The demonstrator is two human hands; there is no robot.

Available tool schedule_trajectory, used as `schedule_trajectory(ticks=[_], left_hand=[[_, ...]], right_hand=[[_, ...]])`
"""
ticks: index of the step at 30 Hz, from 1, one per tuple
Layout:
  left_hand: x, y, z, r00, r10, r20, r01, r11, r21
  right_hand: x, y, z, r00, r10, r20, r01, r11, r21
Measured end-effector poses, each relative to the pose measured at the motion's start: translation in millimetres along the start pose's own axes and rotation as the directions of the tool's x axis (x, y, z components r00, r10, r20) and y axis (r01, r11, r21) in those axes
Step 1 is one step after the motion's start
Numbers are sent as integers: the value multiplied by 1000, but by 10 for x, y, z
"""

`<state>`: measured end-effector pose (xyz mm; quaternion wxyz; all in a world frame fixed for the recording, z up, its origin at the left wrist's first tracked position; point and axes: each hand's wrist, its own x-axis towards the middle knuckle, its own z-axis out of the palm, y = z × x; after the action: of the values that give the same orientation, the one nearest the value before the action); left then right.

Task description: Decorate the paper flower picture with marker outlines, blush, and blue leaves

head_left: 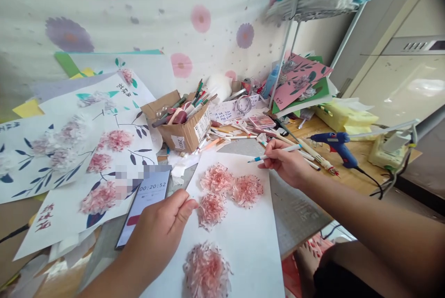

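Observation:
A white sheet of paper point(250, 251) lies in front of me, bearing several fluffy pink paper flowers point(216, 178). In my right hand point(283, 161) is a white felt-tip pen point(291, 148) with a blue front end, its point over the paper's upper right part, above the flowers. Beside the left edge of the sheet, my left hand point(165, 224) is closed, thumb against curled fingers. Whatever it may hold is hidden. A phone point(153, 200) with a running timer lies partly behind that hand.
Finished flower pictures point(62, 159) cover the left side. A cardboard box point(189, 129) of pens stands behind the sheet, with loose pens around it. To the right are a blue glue gun point(335, 145) and a power strip point(389, 149). Coloured sheets point(302, 75) lean behind.

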<state>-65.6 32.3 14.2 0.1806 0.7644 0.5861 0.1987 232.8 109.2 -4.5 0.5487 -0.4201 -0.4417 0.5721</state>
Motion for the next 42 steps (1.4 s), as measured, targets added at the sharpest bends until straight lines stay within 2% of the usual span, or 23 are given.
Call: schedule_trajectory(ticks=[4, 8, 19, 26, 33, 42], left_hand=[[12, -30, 28, 996, -70, 63, 54, 973, 224], [20, -36, 28, 980, -123, 159, 70, 951, 301], [29, -60, 9, 952, -180, 246, 104, 951, 290], [39, -35, -11, 952, -183, 244, 106, 948, 298], [39, -87, 14, 957, -159, 241, 89, 957, 277], [42, -60, 13, 952, -172, 252, 100, 956, 277]], right_hand=[[108, 159, -60, 999, 27, -30, -29, 998, -61], [115, 185, -93, 999, 54, 4, -52, 986, -157], [111, 163, -37, 997, 72, 6, -66, 944, -322], [166, 180, 1, 993, 19, -112, -57, 935, -349], [231, 203, 24, 967, 12, -256, -88, 954, -288], [242, 227, 7, 955, 2, -297, -86, 960, -268]])
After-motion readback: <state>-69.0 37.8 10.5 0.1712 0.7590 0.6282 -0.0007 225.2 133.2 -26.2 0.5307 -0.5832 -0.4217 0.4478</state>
